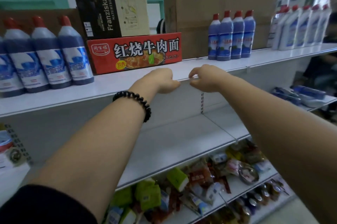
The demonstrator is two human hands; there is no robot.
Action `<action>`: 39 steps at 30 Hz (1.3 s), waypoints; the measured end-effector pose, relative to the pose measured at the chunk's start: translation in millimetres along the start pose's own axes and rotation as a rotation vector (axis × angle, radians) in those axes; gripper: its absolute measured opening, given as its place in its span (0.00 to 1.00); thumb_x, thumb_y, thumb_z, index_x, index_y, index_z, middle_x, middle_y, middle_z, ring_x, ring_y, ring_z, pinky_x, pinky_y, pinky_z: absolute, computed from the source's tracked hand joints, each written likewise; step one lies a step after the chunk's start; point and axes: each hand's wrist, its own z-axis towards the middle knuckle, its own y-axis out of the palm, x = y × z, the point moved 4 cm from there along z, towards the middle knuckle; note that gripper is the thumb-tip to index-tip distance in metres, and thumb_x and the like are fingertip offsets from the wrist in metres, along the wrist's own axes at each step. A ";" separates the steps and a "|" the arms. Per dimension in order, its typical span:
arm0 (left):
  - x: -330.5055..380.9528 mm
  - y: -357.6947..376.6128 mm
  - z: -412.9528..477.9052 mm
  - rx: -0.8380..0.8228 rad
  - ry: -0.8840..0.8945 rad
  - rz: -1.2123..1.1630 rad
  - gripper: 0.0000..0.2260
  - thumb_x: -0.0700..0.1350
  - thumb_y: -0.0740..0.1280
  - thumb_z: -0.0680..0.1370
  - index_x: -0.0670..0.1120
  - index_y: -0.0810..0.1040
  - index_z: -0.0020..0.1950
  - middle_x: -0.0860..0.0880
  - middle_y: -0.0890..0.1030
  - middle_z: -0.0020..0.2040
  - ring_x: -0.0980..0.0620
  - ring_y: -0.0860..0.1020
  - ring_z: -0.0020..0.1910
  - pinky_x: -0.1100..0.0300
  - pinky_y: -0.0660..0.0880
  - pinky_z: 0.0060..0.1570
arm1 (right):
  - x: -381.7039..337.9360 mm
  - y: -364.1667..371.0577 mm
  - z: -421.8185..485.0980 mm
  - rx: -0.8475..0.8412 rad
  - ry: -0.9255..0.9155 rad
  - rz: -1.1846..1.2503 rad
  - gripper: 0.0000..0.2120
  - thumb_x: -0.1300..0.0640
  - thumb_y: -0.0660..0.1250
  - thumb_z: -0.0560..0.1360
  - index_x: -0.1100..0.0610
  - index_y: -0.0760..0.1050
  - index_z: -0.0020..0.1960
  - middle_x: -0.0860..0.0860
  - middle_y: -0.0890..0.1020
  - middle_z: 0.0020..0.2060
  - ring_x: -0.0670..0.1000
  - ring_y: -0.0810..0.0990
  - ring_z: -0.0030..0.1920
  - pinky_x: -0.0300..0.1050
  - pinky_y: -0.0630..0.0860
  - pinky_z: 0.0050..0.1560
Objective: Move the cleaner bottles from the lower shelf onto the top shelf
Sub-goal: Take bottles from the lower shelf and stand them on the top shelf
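The blue plastic cleaner bottles with red caps stand upright on the white metal top shelf [127, 79] in two groups: a left row of blue bottles [45, 56] at the left edge of the view and a tight row of four blue bottles [231, 37] right of centre. Further right on the same shelf stands a row of white bottles with red caps [300, 26].

The white lower shelf [173, 141] directly below shows only bare surface in the visible section.

Both hands are at the front lip of the top shelf, between the two blue groups, close together but apart.
- The left hand [162, 80] is curled into a fist, fingers above the lip and thumb at its underside.
- The right hand [206, 77] pinches the lip between curled forefinger and thumb.

A black beaded bracelet [135, 101] circles the left wrist, and a black sleeve [45, 205] covers the upper arm.

Behind the hands lies a red printed noodle carton [135, 52], with a black and cream beer carton [109, 6] standing behind it and a plain brown cardboard box [209, 4] to the right. Mixed snack packets [200, 178] fill the shelves below.
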 end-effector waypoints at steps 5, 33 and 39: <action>103.7 22.3 22.9 0.071 0.091 -0.042 0.19 0.57 0.62 0.80 0.47 0.77 0.64 0.43 0.78 0.64 0.41 0.75 0.62 0.47 0.74 0.62 | 106.9 -0.6 -33.3 -0.053 0.135 -0.015 0.24 0.48 0.64 0.80 0.51 0.69 0.74 0.56 0.73 0.71 0.58 0.72 0.69 0.55 0.70 0.70; 384.8 266.7 269.6 -0.346 0.110 -0.212 0.22 0.49 0.61 0.82 0.45 0.68 0.76 0.39 0.75 0.70 0.40 0.75 0.65 0.57 0.69 0.56 | 544.6 95.6 -34.4 -0.372 0.424 -0.149 0.23 0.48 0.62 0.81 0.53 0.70 0.74 0.56 0.77 0.67 0.58 0.75 0.65 0.51 0.72 0.65; 382.1 296.9 335.7 -0.358 0.006 -0.228 0.19 0.53 0.61 0.81 0.47 0.75 0.69 0.40 0.78 0.63 0.42 0.77 0.56 0.57 0.68 0.51 | 605.8 122.9 18.7 -0.407 0.426 -0.088 0.23 0.49 0.63 0.81 0.51 0.69 0.75 0.55 0.76 0.67 0.58 0.76 0.65 0.50 0.72 0.65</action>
